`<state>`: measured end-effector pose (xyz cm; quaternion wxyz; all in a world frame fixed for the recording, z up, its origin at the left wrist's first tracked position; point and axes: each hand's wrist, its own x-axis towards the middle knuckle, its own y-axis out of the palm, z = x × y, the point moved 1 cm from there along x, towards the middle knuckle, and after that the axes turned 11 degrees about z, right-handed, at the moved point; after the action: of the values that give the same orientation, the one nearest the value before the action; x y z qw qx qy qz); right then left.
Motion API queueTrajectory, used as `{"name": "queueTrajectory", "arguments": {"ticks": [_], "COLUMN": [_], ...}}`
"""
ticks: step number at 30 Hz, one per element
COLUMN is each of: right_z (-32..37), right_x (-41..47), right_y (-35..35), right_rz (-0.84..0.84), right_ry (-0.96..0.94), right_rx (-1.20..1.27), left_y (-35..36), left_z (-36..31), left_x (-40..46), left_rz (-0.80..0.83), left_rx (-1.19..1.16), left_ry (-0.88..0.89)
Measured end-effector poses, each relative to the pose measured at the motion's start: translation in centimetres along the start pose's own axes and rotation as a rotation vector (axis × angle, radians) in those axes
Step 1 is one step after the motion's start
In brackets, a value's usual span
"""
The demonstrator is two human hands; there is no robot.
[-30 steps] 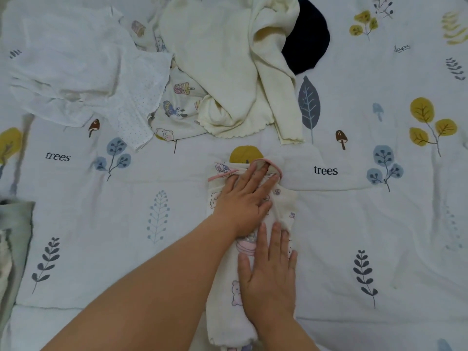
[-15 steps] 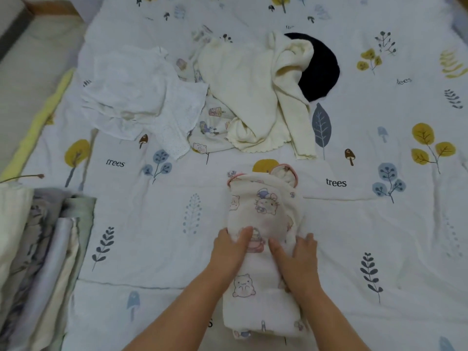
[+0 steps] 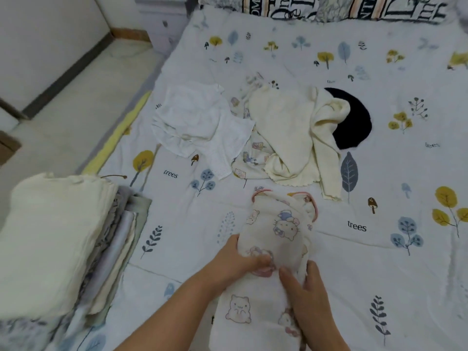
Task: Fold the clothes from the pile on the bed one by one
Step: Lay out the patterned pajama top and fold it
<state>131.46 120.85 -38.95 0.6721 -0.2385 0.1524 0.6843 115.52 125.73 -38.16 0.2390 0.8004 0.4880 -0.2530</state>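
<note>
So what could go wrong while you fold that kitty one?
Both hands, left and right, grip the cartoon-print garment at its middle, so the pink-trimmed far end could flop open as it lifts. The folded stack sits at the bed's edge and might topple if bumped.

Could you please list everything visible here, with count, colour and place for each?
Cartoon-print cream garment with pink trim: one, cream and pink, near middle of the bed, held by both hands.
Cream knit top: one, pale yellow, crumpled in the pile beyond it.
White thin dotted garment: one, white, left side of the pile.
Cartoon-print cloth: one, cream, partly under the other pile items.
Black round item: one, black, behind the knit top.
Stack of folded clothes: one stack, cream on top, greys below, left.
Printed bedsheet: one, white with trees.
Lettered pillows: count unclear, top edge.
Left hand: grips the garment.
Right hand: grips the garment.
</note>
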Motion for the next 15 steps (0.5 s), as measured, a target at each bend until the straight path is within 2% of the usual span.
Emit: {"name": "queueTrajectory", "arguments": {"ticks": [5, 15], "right_z": [4.8, 13.4], "right_x": [-1.2, -4.2], "right_y": [3.7, 18.7], "right_rz": [0.109, 0.35], "right_ry": [-0.076, -0.18], "right_rx": [-0.054, -0.098], "left_y": [-3.2, -15.4], "left_z": [-2.9, -5.2], "left_x": [-5.0, -17.1], "left_rz": [-0.308, -0.635], "left_rx": [0.087, 0.219], "left_ry": [0.043, 0.118]}}
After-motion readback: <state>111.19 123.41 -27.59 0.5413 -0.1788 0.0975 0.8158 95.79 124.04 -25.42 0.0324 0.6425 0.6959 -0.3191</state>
